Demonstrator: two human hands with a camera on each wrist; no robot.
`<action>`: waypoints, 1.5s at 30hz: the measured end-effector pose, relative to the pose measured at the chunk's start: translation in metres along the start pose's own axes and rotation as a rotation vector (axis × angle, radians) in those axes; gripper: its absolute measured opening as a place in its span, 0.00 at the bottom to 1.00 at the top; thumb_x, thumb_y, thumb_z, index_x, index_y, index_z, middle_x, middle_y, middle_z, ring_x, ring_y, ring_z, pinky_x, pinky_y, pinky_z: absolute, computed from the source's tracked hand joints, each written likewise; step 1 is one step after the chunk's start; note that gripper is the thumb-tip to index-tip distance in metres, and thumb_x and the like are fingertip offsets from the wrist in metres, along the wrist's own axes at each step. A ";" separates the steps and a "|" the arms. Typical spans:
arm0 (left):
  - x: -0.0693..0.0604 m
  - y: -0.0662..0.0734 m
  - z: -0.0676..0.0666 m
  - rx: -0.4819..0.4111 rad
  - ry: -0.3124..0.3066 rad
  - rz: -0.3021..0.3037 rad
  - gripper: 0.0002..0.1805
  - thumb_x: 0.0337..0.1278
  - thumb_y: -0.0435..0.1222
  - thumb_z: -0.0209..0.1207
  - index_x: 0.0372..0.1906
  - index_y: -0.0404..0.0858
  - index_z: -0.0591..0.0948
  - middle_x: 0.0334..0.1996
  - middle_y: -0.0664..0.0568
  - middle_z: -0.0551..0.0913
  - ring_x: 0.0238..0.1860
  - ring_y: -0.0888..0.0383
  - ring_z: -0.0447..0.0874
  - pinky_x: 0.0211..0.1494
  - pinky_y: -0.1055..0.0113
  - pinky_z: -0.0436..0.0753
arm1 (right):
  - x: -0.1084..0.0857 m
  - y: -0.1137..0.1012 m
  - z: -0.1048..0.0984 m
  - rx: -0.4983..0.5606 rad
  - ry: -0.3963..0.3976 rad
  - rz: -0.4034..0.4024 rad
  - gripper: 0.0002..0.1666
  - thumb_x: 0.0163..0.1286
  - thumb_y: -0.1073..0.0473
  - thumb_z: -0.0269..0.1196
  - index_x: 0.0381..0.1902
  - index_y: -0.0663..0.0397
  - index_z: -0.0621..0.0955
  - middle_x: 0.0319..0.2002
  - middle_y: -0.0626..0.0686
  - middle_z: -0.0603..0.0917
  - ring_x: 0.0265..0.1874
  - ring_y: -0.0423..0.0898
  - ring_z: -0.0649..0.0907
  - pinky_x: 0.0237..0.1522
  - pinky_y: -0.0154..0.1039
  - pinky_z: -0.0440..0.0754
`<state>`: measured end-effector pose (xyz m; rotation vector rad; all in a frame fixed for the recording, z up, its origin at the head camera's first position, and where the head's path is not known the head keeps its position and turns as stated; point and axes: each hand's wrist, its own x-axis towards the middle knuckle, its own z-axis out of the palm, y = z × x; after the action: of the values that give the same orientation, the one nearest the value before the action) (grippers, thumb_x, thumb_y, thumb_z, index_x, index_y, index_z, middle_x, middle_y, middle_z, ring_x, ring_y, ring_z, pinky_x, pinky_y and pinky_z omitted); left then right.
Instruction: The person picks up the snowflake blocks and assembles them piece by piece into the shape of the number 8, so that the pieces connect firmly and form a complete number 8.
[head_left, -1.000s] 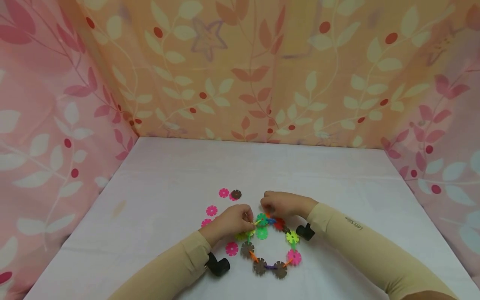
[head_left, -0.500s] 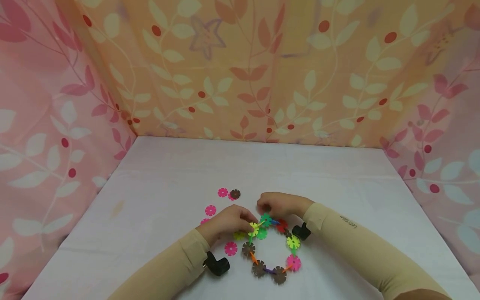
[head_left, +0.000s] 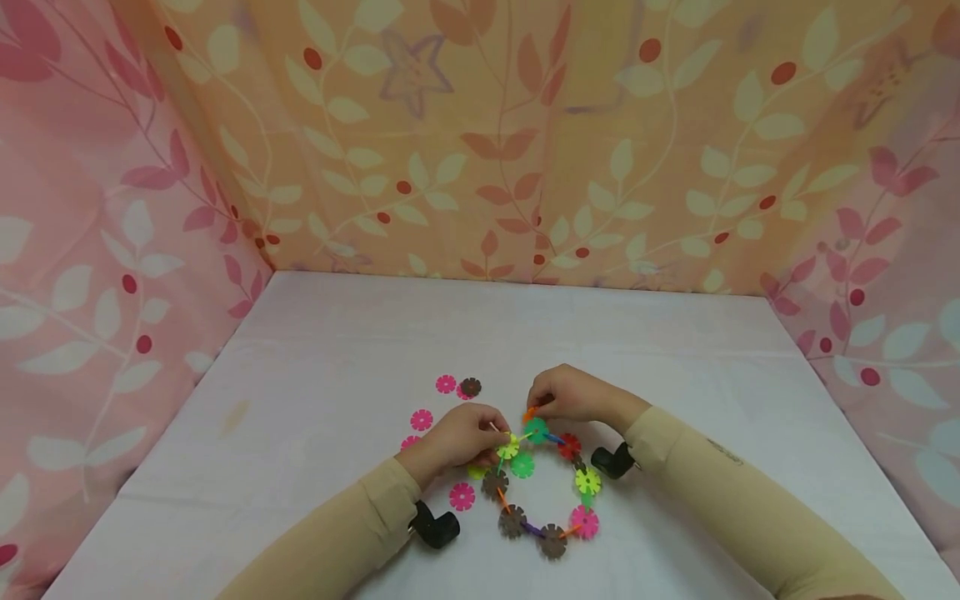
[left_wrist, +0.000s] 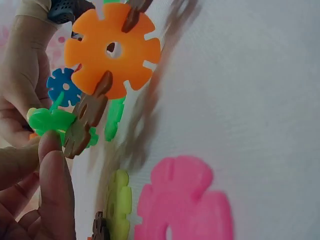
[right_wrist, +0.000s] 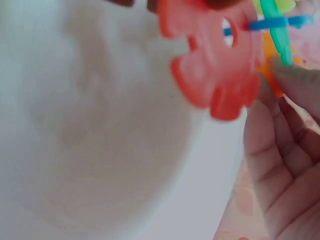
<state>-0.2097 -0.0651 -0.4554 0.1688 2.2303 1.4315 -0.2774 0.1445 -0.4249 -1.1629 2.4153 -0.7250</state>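
Notched plastic snowflake discs in several colours are joined into a ring in front of me. My left hand pinches the ring's left side, at the yellow disc. Between the thumb and fingers of my right hand is an orange disc, up against the green disc at the ring's far side. The right wrist view shows that orange disc pinched edge-on, beside a blue and a red disc. In the left wrist view, my left fingertips touch near a green disc.
Inside the ring lies a loose green disc. Several loose pink discs lie to the left, and a brown disc overlaps a pink one farther back. Patterned cloth walls enclose the white table.
My right hand has lifted slightly and shifted right, bringing the orange disc into sight. The ring has moved a little, its far side rising with the hands. My left hand stays nearly in place.
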 end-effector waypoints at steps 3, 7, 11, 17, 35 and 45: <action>0.002 0.001 -0.001 -0.008 0.006 0.002 0.02 0.51 0.35 0.62 0.30 0.40 0.81 0.22 0.50 0.81 0.21 0.59 0.80 0.26 0.67 0.80 | -0.003 -0.003 -0.001 0.026 0.028 -0.070 0.05 0.59 0.62 0.64 0.29 0.48 0.86 0.28 0.42 0.82 0.29 0.34 0.78 0.34 0.30 0.78; 0.003 0.003 -0.001 -0.026 0.012 -0.003 0.02 0.51 0.33 0.62 0.29 0.38 0.81 0.23 0.50 0.81 0.22 0.59 0.79 0.28 0.66 0.80 | -0.006 -0.007 -0.001 -0.022 0.036 -0.141 0.05 0.60 0.61 0.64 0.30 0.48 0.87 0.30 0.44 0.84 0.32 0.34 0.80 0.37 0.31 0.78; 0.003 0.004 0.000 -0.065 0.004 -0.019 0.03 0.52 0.33 0.62 0.29 0.38 0.80 0.23 0.49 0.81 0.21 0.59 0.79 0.28 0.67 0.81 | -0.010 -0.009 0.001 -0.072 0.050 -0.149 0.05 0.59 0.60 0.64 0.31 0.49 0.87 0.31 0.43 0.85 0.33 0.34 0.80 0.38 0.32 0.79; 0.003 0.005 0.003 -0.080 -0.001 -0.012 0.03 0.53 0.34 0.61 0.29 0.38 0.80 0.22 0.48 0.81 0.20 0.59 0.79 0.27 0.66 0.81 | -0.013 -0.009 0.003 -0.107 0.096 -0.191 0.06 0.59 0.63 0.64 0.33 0.50 0.87 0.32 0.42 0.85 0.34 0.35 0.81 0.39 0.31 0.79; -0.005 0.016 0.015 -0.120 0.077 -0.054 0.04 0.50 0.28 0.62 0.24 0.33 0.80 0.23 0.48 0.77 0.21 0.58 0.75 0.29 0.68 0.81 | -0.015 -0.020 0.006 -0.080 0.065 -0.259 0.07 0.58 0.66 0.64 0.29 0.50 0.86 0.27 0.41 0.83 0.28 0.31 0.78 0.35 0.27 0.78; -0.007 0.015 0.000 -0.012 -0.005 0.015 0.04 0.50 0.34 0.63 0.25 0.37 0.83 0.22 0.49 0.81 0.21 0.58 0.78 0.29 0.64 0.80 | -0.018 -0.025 0.006 -0.093 0.032 -0.229 0.06 0.61 0.64 0.62 0.32 0.50 0.85 0.30 0.42 0.83 0.31 0.32 0.79 0.36 0.28 0.78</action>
<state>-0.2059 -0.0603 -0.4397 0.1848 2.2206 1.4505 -0.2483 0.1435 -0.4134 -1.4936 2.3886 -0.7091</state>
